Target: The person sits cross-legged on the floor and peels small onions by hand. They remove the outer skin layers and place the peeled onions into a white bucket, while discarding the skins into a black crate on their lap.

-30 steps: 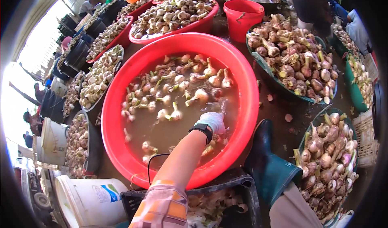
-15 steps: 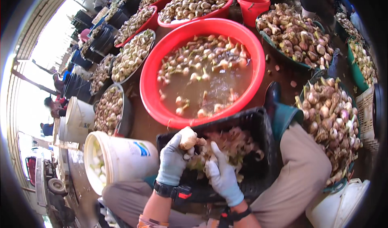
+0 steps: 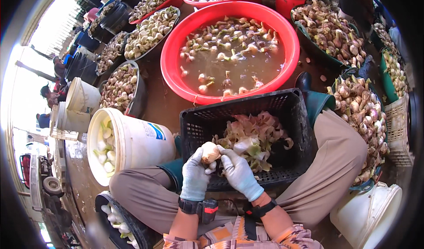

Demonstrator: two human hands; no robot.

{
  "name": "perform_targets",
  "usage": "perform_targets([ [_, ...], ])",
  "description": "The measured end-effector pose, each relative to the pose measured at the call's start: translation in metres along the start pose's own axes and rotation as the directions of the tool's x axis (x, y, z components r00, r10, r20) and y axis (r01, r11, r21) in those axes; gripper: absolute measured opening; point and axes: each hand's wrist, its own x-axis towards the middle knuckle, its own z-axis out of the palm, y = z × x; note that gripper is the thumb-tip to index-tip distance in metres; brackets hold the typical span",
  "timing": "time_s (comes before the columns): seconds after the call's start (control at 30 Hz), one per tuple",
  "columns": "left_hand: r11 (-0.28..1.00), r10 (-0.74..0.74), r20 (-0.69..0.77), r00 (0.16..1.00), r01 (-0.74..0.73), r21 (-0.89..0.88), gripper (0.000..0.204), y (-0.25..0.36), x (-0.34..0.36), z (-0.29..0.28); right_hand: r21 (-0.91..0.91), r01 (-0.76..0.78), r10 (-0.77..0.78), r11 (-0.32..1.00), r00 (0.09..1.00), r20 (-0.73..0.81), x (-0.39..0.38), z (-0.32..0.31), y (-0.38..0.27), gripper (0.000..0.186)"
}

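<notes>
My left hand [image 3: 193, 178], in a pale work glove, has its fingers wrapped round a garlic bulb [image 3: 210, 152]. My right hand [image 3: 238, 169], gloved too, presses its thumb and fingers to the bulb's right side; what lies under those fingertips is hidden. Both hands are over the near edge of a black plastic crate [image 3: 304, 138]. Inside it lies a heap of loose garlic skins [image 3: 256, 136], pinkish and green. The crate stands between my bent legs.
Beyond the crate stands a red basin [image 3: 170, 68] of murky water with floating garlic. A white bucket [image 3: 150, 138] holding pale bulbs lies tilted at left; a black bucket [image 3: 98, 200] is nearer. Unpeeled garlic [image 3: 355, 112] fills a tub at right, beside a white container [image 3: 362, 213].
The view has tipped down, showing more of the crate and the black bucket. My right hand has risen from the skins to the garlic bulb in my left hand.
</notes>
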Motion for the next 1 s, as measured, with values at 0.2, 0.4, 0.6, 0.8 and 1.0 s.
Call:
perform_targets([
  [0.2, 0.982, -0.165, -0.011, 0.986, 0.163, -0.093, 0.034, -0.005, 0.005, -0.023, 0.0, -0.02, 0.02, 1.0, 1.0, 0.016, 0.01, -0.043, 0.017, 0.037],
  [0.4, 0.933, 0.026, -0.103, 0.994, 0.013, 0.36, 0.048, -0.009, -0.006, 0.006, -0.451, 0.212, -0.213, 0.867, 0.976, 0.051, 0.006, -0.025, -0.01, 0.025],
  [0.6, 0.896, 0.128, 0.174, 0.976, -0.189, 0.402, 0.041, 0.006, -0.019, 0.022, 0.498, -0.343, 0.349, 0.797, 0.933, 0.085, 0.012, -0.037, 0.016, 0.02],
  [0.8, 0.813, 0.177, 0.201, 0.964, -0.258, 0.522, 0.038, 0.009, -0.011, 0.03, 0.385, -0.289, 0.313, 0.876, 0.95, 0.002, 0.011, -0.027, -0.009, 0.009],
  [1.0, 0.864, 0.153, 0.077, 0.985, -0.171, 0.473, 0.042, -0.008, -0.002, 0.038, 0.024, -0.046, 0.049, 0.999, 0.991, -0.126, 0.016, -0.024, 0.011, 0.008],
])
